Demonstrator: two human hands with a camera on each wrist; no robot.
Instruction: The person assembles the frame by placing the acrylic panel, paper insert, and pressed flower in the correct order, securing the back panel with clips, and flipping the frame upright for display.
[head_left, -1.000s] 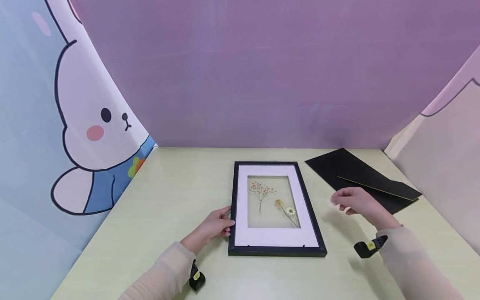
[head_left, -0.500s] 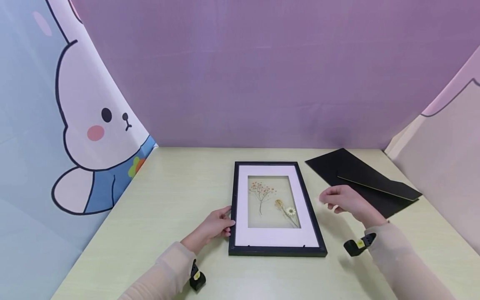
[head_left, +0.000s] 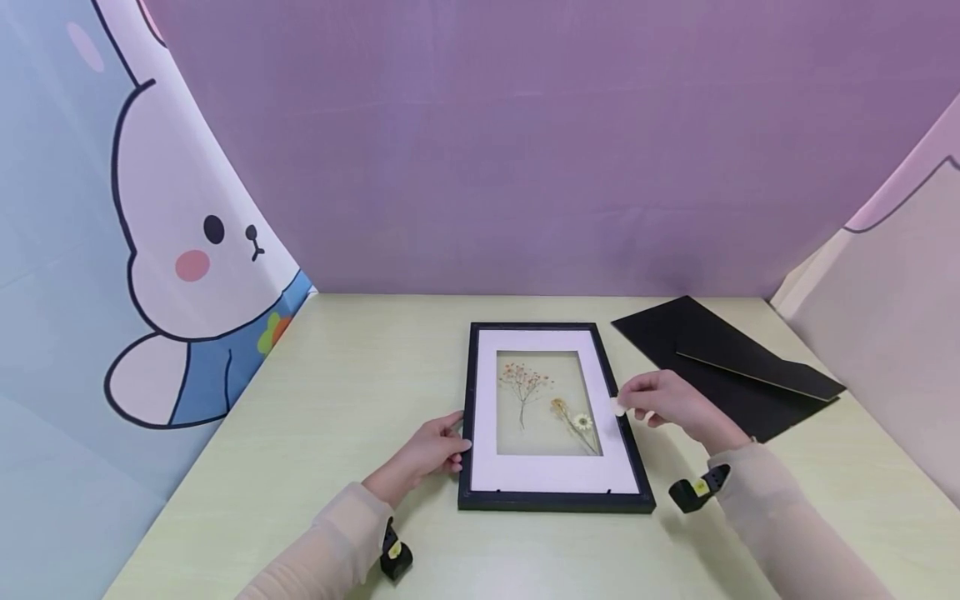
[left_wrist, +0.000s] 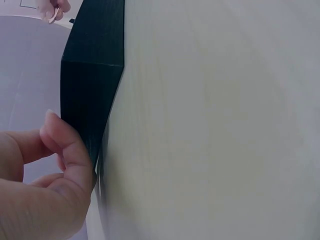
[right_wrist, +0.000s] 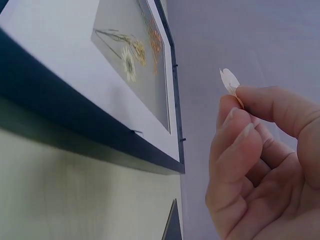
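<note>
A black picture frame (head_left: 556,502) with a white mat lies flat on the table, seen also in the right wrist view. Inside its window are a dried sprig with small reddish blooms (head_left: 524,379) and a white daisy-like dried flower (head_left: 582,422) beside a yellowish one (head_left: 559,406). My left hand (head_left: 427,450) grips the frame's left side, its curled fingers against the dark edge (left_wrist: 90,95) in the left wrist view. Above the frame's right edge, my right hand (head_left: 678,404) pinches a small pale petal (right_wrist: 230,80) between thumb and fingertip.
Black boards (head_left: 720,358), one overlapping another, lie on the table at the back right. Small dark tabs (right_wrist: 136,132) stick out along the frame's inner rim. A purple backdrop (head_left: 555,167) stands behind the table (head_left: 375,375), with a printed rabbit sheet (head_left: 187,208) at left.
My right hand has moved left with the petal, from beside the black boards to over the frame's right edge. My left hand and the frame have stayed put.
</note>
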